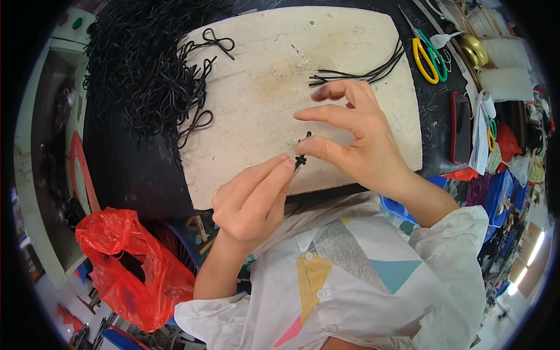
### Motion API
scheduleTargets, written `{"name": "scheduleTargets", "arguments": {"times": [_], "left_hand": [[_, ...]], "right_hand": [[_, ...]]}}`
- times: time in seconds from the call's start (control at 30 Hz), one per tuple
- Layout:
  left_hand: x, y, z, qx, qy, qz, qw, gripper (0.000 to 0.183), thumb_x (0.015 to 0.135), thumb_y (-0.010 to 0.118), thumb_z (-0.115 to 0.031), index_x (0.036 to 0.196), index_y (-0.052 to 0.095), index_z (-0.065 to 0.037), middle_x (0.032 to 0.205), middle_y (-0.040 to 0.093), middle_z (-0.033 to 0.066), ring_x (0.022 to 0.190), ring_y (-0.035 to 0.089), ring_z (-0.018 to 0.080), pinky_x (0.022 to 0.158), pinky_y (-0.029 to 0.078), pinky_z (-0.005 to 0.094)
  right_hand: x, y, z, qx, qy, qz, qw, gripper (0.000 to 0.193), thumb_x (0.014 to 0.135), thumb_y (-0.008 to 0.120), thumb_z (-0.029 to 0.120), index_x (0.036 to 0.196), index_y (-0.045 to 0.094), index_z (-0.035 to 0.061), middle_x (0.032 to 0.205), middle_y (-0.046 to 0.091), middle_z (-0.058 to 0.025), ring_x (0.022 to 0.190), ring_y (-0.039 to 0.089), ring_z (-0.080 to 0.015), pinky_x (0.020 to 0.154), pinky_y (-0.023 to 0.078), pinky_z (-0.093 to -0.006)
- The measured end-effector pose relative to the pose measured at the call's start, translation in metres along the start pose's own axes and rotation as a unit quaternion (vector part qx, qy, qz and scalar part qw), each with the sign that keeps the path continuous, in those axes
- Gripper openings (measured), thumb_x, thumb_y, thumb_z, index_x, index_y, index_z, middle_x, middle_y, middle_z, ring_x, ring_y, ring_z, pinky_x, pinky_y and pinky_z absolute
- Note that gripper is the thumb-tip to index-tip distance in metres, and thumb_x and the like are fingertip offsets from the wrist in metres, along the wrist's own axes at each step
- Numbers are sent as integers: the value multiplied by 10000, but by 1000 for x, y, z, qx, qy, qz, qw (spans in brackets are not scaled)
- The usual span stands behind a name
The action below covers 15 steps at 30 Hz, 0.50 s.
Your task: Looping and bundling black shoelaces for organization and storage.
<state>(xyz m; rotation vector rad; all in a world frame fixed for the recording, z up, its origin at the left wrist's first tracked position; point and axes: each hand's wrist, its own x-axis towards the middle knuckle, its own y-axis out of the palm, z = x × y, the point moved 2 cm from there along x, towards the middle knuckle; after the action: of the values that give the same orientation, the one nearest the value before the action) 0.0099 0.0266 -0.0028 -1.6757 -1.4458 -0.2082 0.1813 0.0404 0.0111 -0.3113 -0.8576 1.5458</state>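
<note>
My left hand (251,201) pinches a small knotted black cord (300,161) between thumb and fingertips, just above the near part of a pale board (251,116). Beside it, my right hand (356,131) has its fingers spread. Its thumb is at the upper end of the knot, and whether it touches the cord I cannot tell. One right fingertip looks dark-stained. Past the right hand, several straight black cords (373,73) lie curved along the board's right side. A big heap of looped black cords (140,64) covers the far left, with a few loops lying over the board's edge.
At the far right lie yellow-and-green-handled scissors (429,58) and a white nozzle bottle (441,39). A dark red phone-like case (460,128) rests on the black table (128,181). A red plastic bag (137,268) hangs at the near left, by a red curved strip (83,169).
</note>
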Motion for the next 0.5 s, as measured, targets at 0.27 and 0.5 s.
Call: {"name": "scheduleTargets", "arguments": {"times": [0.27, 0.5], "left_hand": [[-3, -4, -1, -177, -205, 43, 962, 173, 727, 593, 52, 899, 609, 40, 768, 625, 144, 624, 628, 199, 545, 515, 238], [-8, 0, 4, -521, -570, 1, 636, 206, 836, 554, -70, 1001, 545, 54, 820, 620, 131, 688, 637, 189, 603, 536, 239]], "right_hand": [[-4, 7, -7, 328, 173, 157, 915, 66, 717, 656, 29, 748, 604, 3, 804, 553, -61, 848, 504, -146, 750, 383, -263], [-7, 13, -5, 382, 115, 95, 912, 71, 783, 592, 46, 825, 585, -11, 800, 583, -54, 800, 546, -121, 725, 427, -247]]}}
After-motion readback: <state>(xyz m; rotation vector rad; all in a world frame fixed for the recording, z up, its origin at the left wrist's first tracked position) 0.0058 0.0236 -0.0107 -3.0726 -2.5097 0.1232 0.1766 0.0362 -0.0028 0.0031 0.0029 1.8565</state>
